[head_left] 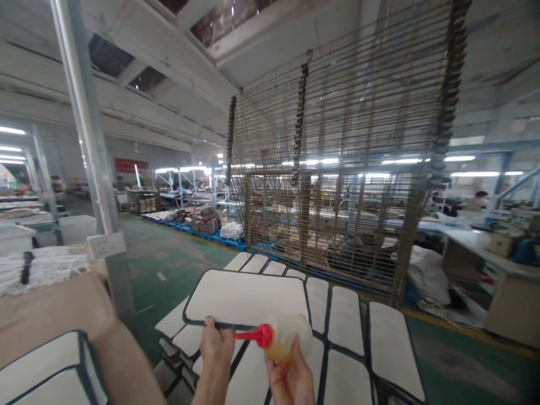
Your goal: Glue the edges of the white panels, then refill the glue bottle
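Head view: two bare hands at work over a layer of pale panels in a large workshop. The left hand, at the lower centre of the frame, is clamped on the near edge of a pale, dark-edged panel, its thumb at the edge; how its other fingers sit cannot be told. This panel, at the centre of the lower half, lies above similar dark-edged panels, which spread in rows towards the lower right. The right hand, just to the right of the left one and apart from it, is closed around a translucent squeeze bottle. The bottle lies tipped on its side, with yellowish contents along its lower part; its red nozzle points left, the thin tip close beside the left hand and near the panel's edge. Whether the tip touches the edge cannot be told.

Surroundings: a tall wire rack fills the upper right of centre. A metal post, bearing a pale socket box, stands at left. More dark-edged pieces occupy the lower left corner. Bundled goods rest on blue pallets at mid-frame, and a worktable stands at right.
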`<move>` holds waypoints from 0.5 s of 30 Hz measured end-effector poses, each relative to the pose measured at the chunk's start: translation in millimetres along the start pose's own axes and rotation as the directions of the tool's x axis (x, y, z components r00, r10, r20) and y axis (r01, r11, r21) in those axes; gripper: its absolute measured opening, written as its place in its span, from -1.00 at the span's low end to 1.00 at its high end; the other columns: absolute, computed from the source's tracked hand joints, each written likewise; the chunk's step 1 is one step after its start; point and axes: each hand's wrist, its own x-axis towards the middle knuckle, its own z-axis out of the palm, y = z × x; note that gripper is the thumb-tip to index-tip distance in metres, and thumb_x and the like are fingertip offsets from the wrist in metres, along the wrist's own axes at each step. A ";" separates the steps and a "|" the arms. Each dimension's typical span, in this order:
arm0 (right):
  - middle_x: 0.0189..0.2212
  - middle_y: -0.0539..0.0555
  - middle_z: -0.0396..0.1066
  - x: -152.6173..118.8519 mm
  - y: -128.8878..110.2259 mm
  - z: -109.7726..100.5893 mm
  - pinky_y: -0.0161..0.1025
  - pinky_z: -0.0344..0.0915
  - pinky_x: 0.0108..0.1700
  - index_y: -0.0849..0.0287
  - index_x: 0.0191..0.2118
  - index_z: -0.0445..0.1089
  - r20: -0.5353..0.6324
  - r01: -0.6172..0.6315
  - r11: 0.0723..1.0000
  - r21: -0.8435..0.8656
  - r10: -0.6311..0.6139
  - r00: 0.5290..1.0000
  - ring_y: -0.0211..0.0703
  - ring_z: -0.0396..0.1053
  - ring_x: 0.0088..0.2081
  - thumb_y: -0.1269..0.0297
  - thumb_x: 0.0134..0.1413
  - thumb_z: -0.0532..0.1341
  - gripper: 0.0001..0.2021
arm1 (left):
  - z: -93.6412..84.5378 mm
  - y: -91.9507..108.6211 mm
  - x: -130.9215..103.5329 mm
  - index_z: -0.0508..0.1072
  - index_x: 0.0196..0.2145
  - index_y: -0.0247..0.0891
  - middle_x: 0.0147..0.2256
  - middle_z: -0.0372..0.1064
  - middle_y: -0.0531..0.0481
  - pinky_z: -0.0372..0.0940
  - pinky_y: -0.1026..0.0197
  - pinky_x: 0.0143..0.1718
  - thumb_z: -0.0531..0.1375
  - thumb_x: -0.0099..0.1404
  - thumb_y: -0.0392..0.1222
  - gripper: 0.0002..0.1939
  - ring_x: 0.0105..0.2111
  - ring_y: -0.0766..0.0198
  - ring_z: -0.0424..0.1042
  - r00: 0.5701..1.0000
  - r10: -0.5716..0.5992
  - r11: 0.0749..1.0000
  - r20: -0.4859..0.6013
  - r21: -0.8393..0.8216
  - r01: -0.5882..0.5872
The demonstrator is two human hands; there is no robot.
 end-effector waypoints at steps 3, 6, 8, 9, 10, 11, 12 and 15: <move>-0.38 -0.01 0.59 -0.1 -12.2 6.7 -0.31 0.49 -0.22 0.09 -0.39 0.55 -0.015 0.055 0.998 0.008 -0.055 0.998 -0.17 0.55 -0.31 0.30 -0.51 0.55 -0.63 | -1.1 -8.2 -23.5 0.43 -0.28 -0.27 -0.57 0.40 0.01 0.39 0.08 -0.26 -0.14 0.38 -0.32 -0.66 -0.48 0.20 0.44 0.996 -0.075 0.995 -0.052 -0.067 0.072; -0.39 0.01 0.59 2.7 -22.5 4.4 -0.29 0.50 -0.24 0.11 -0.40 0.54 -0.029 0.095 0.995 -0.018 -0.096 0.995 -0.15 0.55 -0.31 0.24 -0.50 0.55 -0.63 | -5.6 -5.6 -43.1 0.36 -0.50 -0.25 -0.61 0.40 0.06 0.35 -0.10 -0.16 -0.06 0.34 -0.37 -0.68 -0.55 0.23 0.41 0.974 -0.227 0.951 -0.020 -0.221 0.217; -0.38 0.02 0.59 5.0 -28.3 2.9 -0.29 0.49 -0.24 0.12 -0.42 0.54 -0.031 0.133 0.990 -0.048 -0.134 0.990 -0.15 0.55 -0.30 0.21 -0.48 0.54 -0.65 | -8.5 -1.6 -53.7 0.31 -0.59 -0.25 -0.62 0.40 0.08 0.31 -0.21 -0.11 -0.05 0.31 -0.39 -0.66 -0.57 0.23 0.40 0.953 -0.304 0.906 0.019 -0.305 0.295; -0.37 0.03 0.59 6.0 -30.8 2.9 -0.29 0.49 -0.23 0.12 -0.43 0.53 -0.031 0.150 0.987 -0.064 -0.152 0.988 -0.15 0.55 -0.30 0.19 -0.47 0.54 -0.66 | -9.8 0.1 -58.5 0.30 -0.62 -0.25 -0.62 0.41 0.07 0.28 -0.25 -0.08 -0.05 0.30 -0.39 -0.64 -0.55 0.22 0.41 0.944 -0.327 0.887 0.036 -0.333 0.320; -0.36 0.04 0.59 6.8 -33.1 3.5 -0.29 0.49 -0.21 0.12 -0.43 0.53 -0.030 0.163 0.983 -0.080 -0.165 0.986 -0.15 0.55 -0.30 0.17 -0.46 0.53 -0.66 | -11.1 1.2 -62.9 0.31 -0.63 -0.25 -0.61 0.42 0.05 0.26 -0.28 -0.07 -0.06 0.29 -0.37 -0.63 -0.53 0.19 0.43 0.936 -0.347 0.870 0.059 -0.352 0.345; -0.36 0.04 0.59 7.5 -35.0 4.7 -0.29 0.49 -0.21 0.12 -0.44 0.53 -0.035 0.173 0.981 -0.092 -0.177 0.984 -0.15 0.55 -0.30 0.16 -0.46 0.53 -0.66 | -12.7 1.3 -66.7 0.33 -0.64 -0.25 -0.58 0.44 0.02 0.24 -0.30 -0.05 -0.06 0.29 -0.34 -0.61 -0.48 0.15 0.45 0.927 -0.361 0.856 0.098 -0.361 0.371; -0.36 0.04 0.59 8.1 -36.6 6.5 -0.29 0.49 -0.21 0.13 -0.44 0.52 -0.043 0.178 0.979 -0.097 -0.183 0.982 -0.14 0.55 -0.30 0.17 -0.48 0.53 -0.66 | -15.2 0.4 -69.8 0.36 -0.64 -0.25 -0.54 0.47 -0.02 0.22 -0.31 -0.03 -0.05 0.29 -0.31 -0.61 -0.41 0.10 0.47 0.918 -0.362 0.845 0.164 -0.359 0.397; -0.36 0.02 0.59 9.6 -38.3 14.4 -0.28 0.48 -0.20 0.12 -0.43 0.52 -0.061 0.187 0.979 -0.080 -0.192 0.980 -0.15 0.54 -0.28 0.18 -0.53 0.54 -0.63 | -32.6 -8.3 -71.8 0.52 -0.46 -0.23 -0.28 0.53 -0.14 0.17 -0.27 0.04 0.03 0.29 -0.16 -0.69 -0.10 -0.10 0.44 0.838 -0.325 0.848 0.439 -0.257 0.463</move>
